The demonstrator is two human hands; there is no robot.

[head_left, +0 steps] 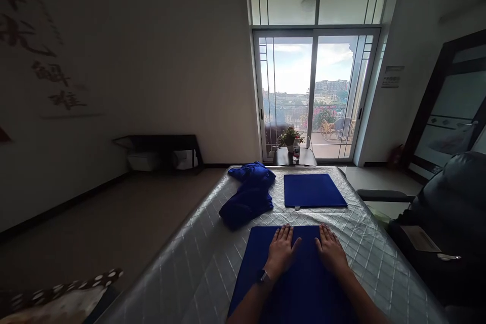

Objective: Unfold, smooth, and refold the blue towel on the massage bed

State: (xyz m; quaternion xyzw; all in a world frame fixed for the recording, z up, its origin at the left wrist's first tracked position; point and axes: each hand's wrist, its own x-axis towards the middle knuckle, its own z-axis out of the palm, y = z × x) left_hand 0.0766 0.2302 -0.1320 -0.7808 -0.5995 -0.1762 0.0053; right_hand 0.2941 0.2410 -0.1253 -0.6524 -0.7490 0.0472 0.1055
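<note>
A flat blue cloth (299,288) lies on the quilted silver table cover (205,273) right in front of me. On its far left part rests my left hand (281,249), palm down with the fingers stretched forward and a dark watch on the wrist. My right hand (331,249) lies flat near the far right corner, its thumb spread toward the left one. Beyond the hands is a second blue cloth (315,190), a neat flat rectangle with a small white tag at its near edge. To its left sits a crumpled heap of blue cloth (248,196).
Past the table's far end stands a small dark side table (307,158) with a potted plant (289,136) and a bottle (296,149), before glass sliding doors (288,91). A dark armchair (451,202) is at the right. A low black shelf (167,140) lines the left wall.
</note>
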